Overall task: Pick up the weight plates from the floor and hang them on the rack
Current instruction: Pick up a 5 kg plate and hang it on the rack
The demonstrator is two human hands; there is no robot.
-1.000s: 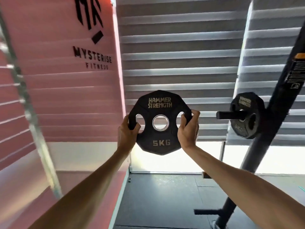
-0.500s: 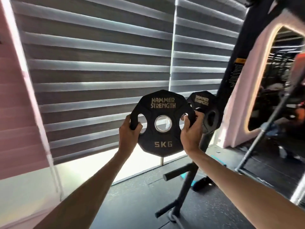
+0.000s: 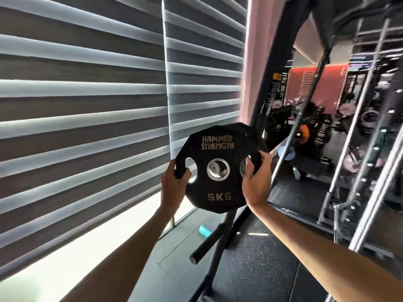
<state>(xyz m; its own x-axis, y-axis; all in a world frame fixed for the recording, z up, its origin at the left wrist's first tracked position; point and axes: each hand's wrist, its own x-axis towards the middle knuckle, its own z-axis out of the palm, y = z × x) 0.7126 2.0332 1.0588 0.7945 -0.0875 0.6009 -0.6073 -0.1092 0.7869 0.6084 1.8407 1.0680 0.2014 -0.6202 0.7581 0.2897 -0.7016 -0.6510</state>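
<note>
Grey striped blinds (image 3: 87, 105) are seen across the wall behind, & black rubber floor (image 3: 261, 269) is seen below. 1 black weight plate (image 3: 218, 192), marked 5KG, is held up in the air w/ its flat face to the camera, just in front of the rack post (image 3: 269, 94).

It is gripped on both sides. The L hand (image 3: 174, 184) is curled round the left rim, thumb at 1 grip hole. The R hand (image 3: 256, 184) is curled round the right rim, thumb at the other hole. Both hands are closed tight on the plate & neither looks nearer to the rack.

Another plate (image 3: 250, 132) is seen just behind, w/ only its top edge showing. It is prob. hung on the rack already. The upper peg is hidden by the held plate. Something grey & round is seen thru the middle hole (image 3: 218, 169). It may be the peg end, but that can't be told for sure.

Next, the hole must be lined up w/ that peg, which seems to point at the camera. So the plate should be pushed straight away from the body & kept flat. If it is tipped, the hole's rim could be bumped.

1 bare lower peg (image 3: 205, 247) is seen near the floor, w/ a teal thing (image 3: 205, 231) close by.
</note>
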